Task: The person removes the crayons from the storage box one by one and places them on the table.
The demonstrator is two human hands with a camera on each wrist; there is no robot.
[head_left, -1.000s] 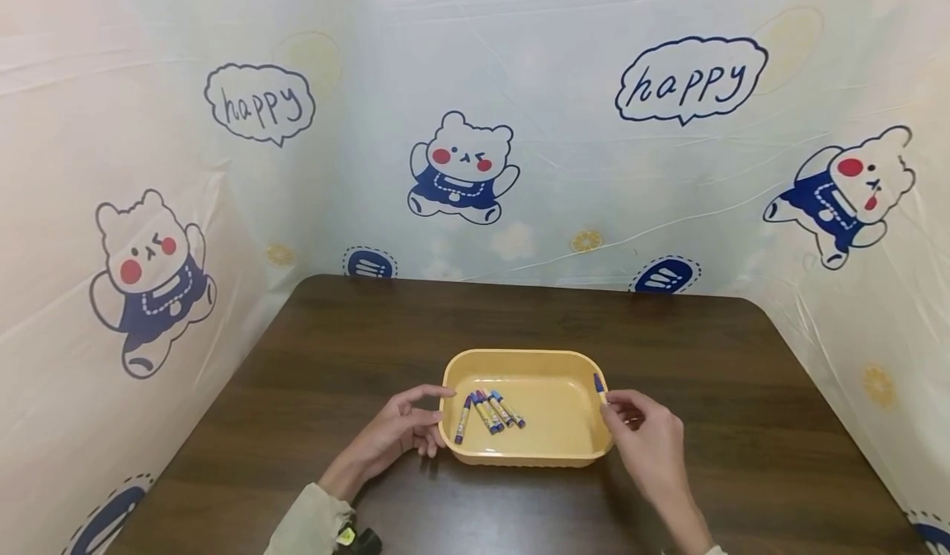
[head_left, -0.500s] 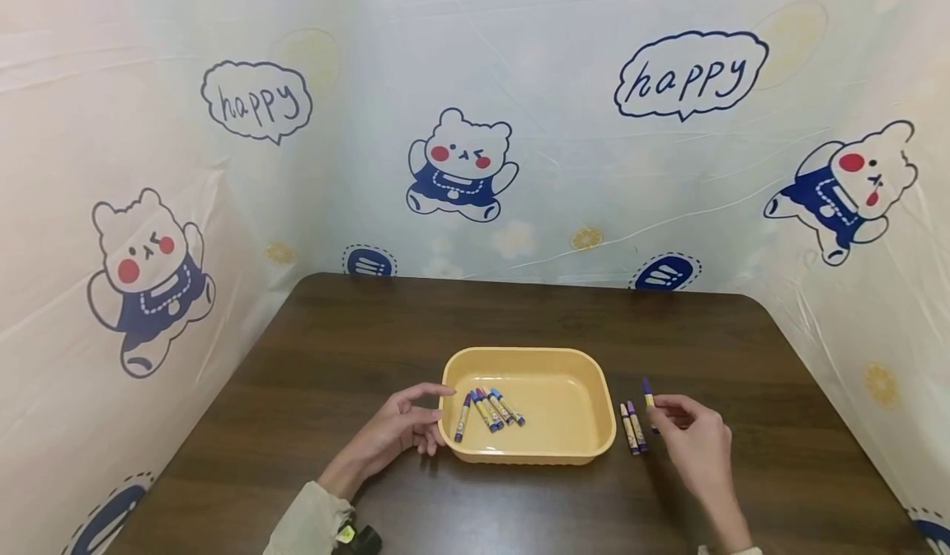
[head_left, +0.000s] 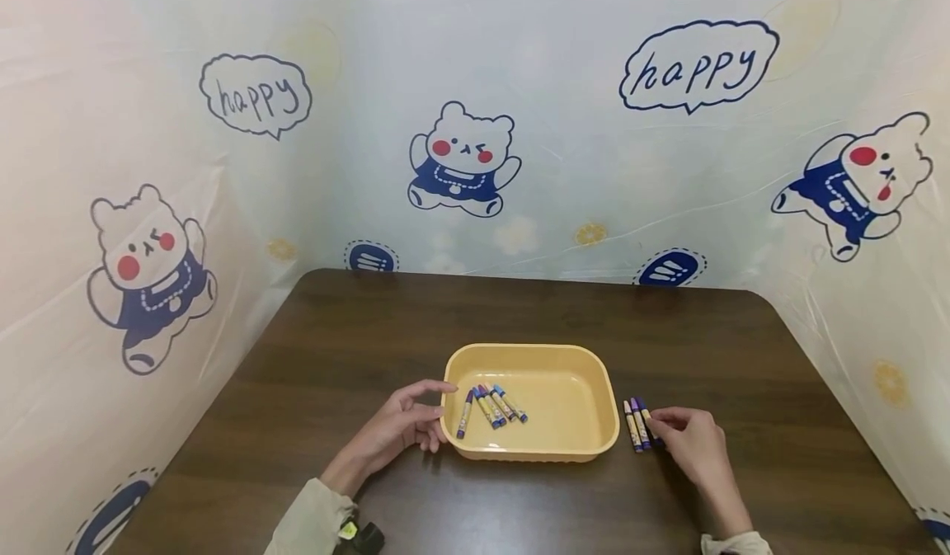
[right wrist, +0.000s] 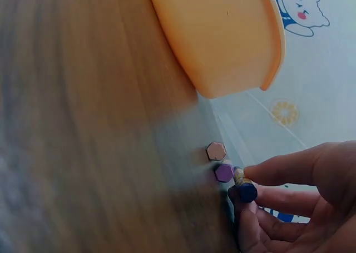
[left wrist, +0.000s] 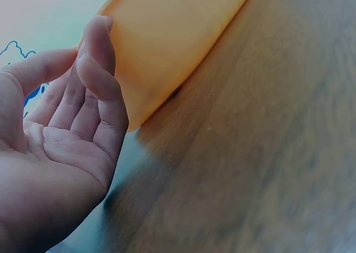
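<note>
A yellow plastic basin [head_left: 531, 457] stands on the table with several crayons [head_left: 486, 408] lying together in its left half. My left hand [head_left: 398, 425] holds the basin's left rim, one finger reaching over the edge; in the left wrist view its fingers lie against the outer wall [left wrist: 161, 47]. Right of the basin, my right hand [head_left: 693, 446] pinches a blue-ended crayon [right wrist: 247, 192] between thumb and fingers, low at the tabletop. Close beside it, a pink crayon [right wrist: 216, 151] and a purple crayon [right wrist: 224, 172] lie side by side on the table.
The dark wooden table [head_left: 371, 316] has rounded far corners. A pale curtain [head_left: 557, 176] printed with cartoon bears encloses it at the back and both sides. A dark item with a yellow-green spot [head_left: 364, 536] shows by the left sleeve.
My right hand has carried the crayon from over the basin's right rim out to the right, then down beside the two crayons on the table. The left hand stays at the rim.
</note>
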